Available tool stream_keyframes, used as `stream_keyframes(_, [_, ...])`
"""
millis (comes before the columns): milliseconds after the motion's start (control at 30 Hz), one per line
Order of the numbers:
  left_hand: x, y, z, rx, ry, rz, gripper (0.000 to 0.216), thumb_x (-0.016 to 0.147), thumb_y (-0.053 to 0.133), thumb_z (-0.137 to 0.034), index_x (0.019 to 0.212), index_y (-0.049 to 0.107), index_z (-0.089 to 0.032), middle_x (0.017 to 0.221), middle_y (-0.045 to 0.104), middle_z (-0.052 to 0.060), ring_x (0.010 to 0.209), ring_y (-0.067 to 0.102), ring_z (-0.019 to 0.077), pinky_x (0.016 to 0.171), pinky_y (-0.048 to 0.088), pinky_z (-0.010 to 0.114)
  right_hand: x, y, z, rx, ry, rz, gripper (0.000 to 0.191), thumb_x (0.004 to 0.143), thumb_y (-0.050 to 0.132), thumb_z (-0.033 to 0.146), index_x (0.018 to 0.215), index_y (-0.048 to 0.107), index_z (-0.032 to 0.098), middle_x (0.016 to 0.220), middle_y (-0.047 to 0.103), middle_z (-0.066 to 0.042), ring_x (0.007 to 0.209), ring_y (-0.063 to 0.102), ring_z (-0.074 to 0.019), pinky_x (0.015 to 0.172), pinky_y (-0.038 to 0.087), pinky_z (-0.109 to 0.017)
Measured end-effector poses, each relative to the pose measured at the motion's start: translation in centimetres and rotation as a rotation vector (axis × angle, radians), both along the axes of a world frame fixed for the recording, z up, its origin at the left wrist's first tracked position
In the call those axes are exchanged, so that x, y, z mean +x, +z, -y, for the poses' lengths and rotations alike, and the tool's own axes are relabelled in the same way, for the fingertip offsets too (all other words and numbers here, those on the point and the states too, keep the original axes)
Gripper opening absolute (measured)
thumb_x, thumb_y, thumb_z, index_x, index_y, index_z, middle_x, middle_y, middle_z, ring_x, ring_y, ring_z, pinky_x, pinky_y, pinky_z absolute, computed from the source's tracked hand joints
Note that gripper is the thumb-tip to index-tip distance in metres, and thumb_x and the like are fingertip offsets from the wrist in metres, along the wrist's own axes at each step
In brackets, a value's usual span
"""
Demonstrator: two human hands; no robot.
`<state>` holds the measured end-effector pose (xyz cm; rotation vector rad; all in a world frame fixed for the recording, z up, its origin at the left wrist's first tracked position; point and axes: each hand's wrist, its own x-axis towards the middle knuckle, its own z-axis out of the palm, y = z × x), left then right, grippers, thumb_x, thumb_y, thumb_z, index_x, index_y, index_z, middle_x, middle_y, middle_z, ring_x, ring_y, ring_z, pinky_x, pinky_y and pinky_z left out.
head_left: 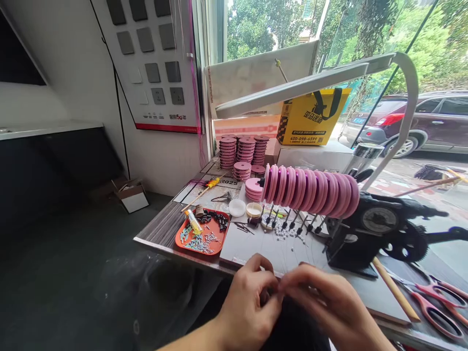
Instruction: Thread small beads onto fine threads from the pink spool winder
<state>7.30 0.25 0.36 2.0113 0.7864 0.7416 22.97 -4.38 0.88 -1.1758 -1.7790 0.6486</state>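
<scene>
At the table's front edge my left hand (252, 297) is closed, its thumb and fingers pinched together. My right hand (325, 297) meets it fingertip to fingertip, also pinched. Whatever lies between the fingers is too small to make out. Thin pale lines (284, 258) run over the white board (237, 251) toward the fingertips. Beyond the hands, a row of pink spools (310, 190) sits on the shaft of a black hand-cranked winder (380, 224). Black-tipped pins (292, 224) stand below the spools, with small white beads (285, 233) scattered around them.
An orange tray (179, 240) of small parts lies left of the board. Stacked pink discs (246, 150) and a yellow bag (305, 117) stand at the back. Scissors (435, 312) and a wooden stick (397, 290) lie at right. A white lamp arm (292, 90) arches overhead.
</scene>
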Motion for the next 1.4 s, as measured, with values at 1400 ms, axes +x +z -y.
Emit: stream_keyframes(1400, [-0.1, -2.4, 0.7, 0.781, 0.213, 0.120, 0.017, 0.079, 0.045, -0.003, 0.077, 0.061, -0.009, 0.078, 0.056, 0.010, 0.064, 0.054, 0.0145, 0.058, 0.047, 0.024, -0.7, 1.9, -1.9, -0.452, 0.052, -0.381, 0.037, 0.080, 0.054, 0.050, 0.072, 0.047, 0.015, 0.067, 0.048, 0.001, 0.065, 0.042, -0.0102, 0.059, 0.037, -0.020])
